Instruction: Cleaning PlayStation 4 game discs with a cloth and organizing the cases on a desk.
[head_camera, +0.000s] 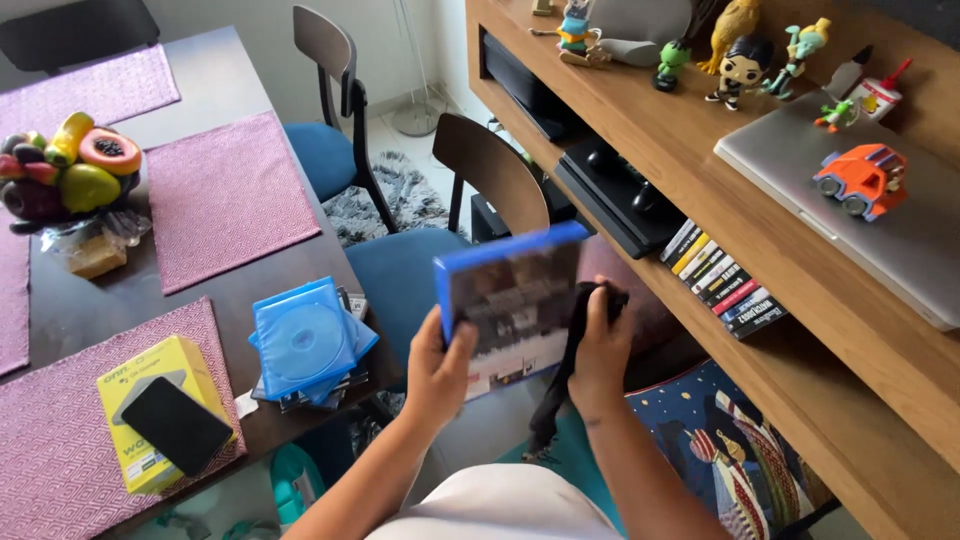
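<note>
Blue game case (510, 305) sits upright between my two hands over my lap, its long axis running up from my fingers toward the wooden shelf (800, 300). My left hand (440, 370) clamps the lower left edge, thumb across the front, while my right hand (600, 350) presses a dark cloth (565, 375) against the right edge, fingers closed around both. Left of my fingers, more blue cases (305, 345) lie stacked at the edge of the table (220, 80).

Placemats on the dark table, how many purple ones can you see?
4. One at the far end, one in the middle near the chairs, one at the near corner under the yellow box, one sliver at the left edge.
</note>
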